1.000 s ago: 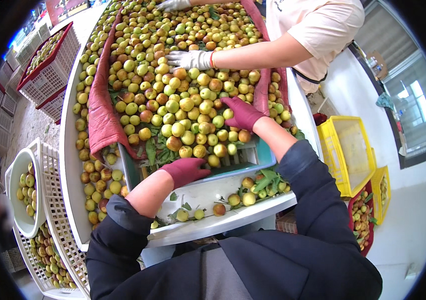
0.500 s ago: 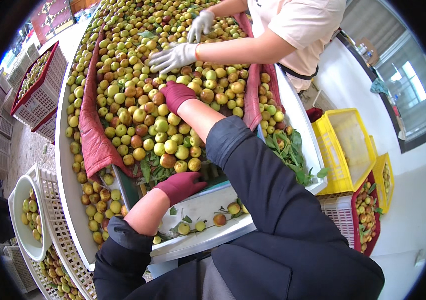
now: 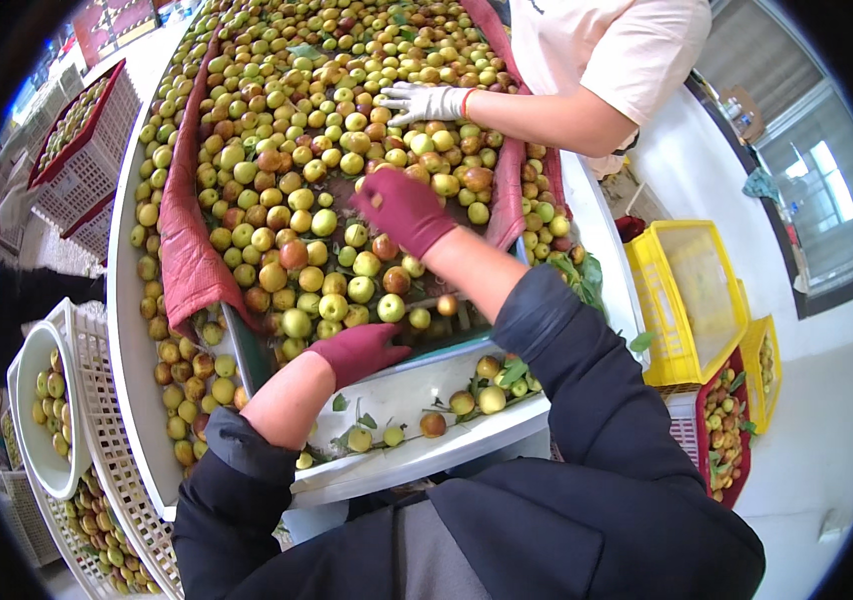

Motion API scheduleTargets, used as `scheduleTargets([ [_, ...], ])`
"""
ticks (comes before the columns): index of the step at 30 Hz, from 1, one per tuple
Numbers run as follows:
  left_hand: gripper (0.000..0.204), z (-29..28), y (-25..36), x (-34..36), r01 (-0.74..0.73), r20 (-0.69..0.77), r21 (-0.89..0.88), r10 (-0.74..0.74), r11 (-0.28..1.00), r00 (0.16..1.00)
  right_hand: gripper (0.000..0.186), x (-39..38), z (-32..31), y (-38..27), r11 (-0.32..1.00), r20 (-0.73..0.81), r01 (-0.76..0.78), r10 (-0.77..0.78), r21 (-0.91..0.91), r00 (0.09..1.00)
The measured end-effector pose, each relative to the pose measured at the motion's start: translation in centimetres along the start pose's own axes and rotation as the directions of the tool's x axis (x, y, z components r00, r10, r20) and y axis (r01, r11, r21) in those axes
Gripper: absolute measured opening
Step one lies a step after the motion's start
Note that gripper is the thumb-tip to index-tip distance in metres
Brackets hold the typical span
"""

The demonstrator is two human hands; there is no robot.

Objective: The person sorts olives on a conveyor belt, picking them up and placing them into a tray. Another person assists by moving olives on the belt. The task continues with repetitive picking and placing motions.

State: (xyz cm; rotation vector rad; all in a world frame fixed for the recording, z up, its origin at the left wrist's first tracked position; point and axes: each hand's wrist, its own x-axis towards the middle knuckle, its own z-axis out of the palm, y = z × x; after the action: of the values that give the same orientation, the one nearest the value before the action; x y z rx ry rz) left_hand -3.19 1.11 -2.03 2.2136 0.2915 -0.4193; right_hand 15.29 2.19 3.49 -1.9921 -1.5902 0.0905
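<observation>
A thick layer of round green-and-brown jujubes (image 3: 333, 306) covers the sloping table in front of me. My left hand (image 3: 362, 352), in a maroon glove, lies along the near edge of the fruit bed, its fingers stretched out to the right beside the closest jujubes. Above the bed, over a thinner patch, is my right hand (image 3: 405, 210), also gloved in maroon. Its fingers look curled but are smeared by motion, so whether they hold anything is unclear. Below my hands, a white ledge (image 3: 412, 400) carries several jujubes and some leaves.
Red padded cloths (image 3: 187, 255) border the bed. A co-worker's white-gloved hand (image 3: 427, 102) rests on fruit at the far right. A white basin (image 3: 75, 455) and crate (image 3: 107, 400) stand left; yellow crates (image 3: 659, 300) stand right. Someone's dark clothing (image 3: 42, 305) shows at far left.
My right hand has lifted and moved right; the fruit below it is sparser. More jujubes lie on the ledge's right side. One co-worker's glove has left view, and dark clothing has appeared at left.
</observation>
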Motion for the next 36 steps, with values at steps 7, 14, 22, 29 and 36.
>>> scheduleTargets([
  [7,0.056,0.2,0.1,0.5,0.024,0.007,-0.025,-0.024,0.999,1.0,0.026,0.7,-1.2,4.3,0.915,0.188,-0.076,0.163,-0.397,0.969],
  [14,0.048,-0.1,0.3,0.3,0.052,0.072,-0.002,-0.052,0.999,0.996,0.025,-3.7,0.0,2.2,0.988,0.246,0.084,-0.05,-0.13,0.968],
  [22,0.05,0.2,-0.1,0.2,0.047,0.029,0.038,-0.048,0.998,0.998,0.021,-2.7,-5.9,8.5,0.915,-0.109,-0.101,0.063,-0.391,0.992],
  [29,0.052,0.1,0.0,0.4,0.04,0.047,0.026,-0.041,0.999,0.998,0.026,1.9,-1.8,11.4,0.473,-0.165,-0.312,0.326,-0.824,0.931],
  [36,0.051,0.1,0.4,0.3,0.042,0.04,0.057,-0.044,0.998,0.998,0.027,2.7,-4.2,17.1,0.589,-0.266,-0.251,0.063,-0.768,0.962],
])
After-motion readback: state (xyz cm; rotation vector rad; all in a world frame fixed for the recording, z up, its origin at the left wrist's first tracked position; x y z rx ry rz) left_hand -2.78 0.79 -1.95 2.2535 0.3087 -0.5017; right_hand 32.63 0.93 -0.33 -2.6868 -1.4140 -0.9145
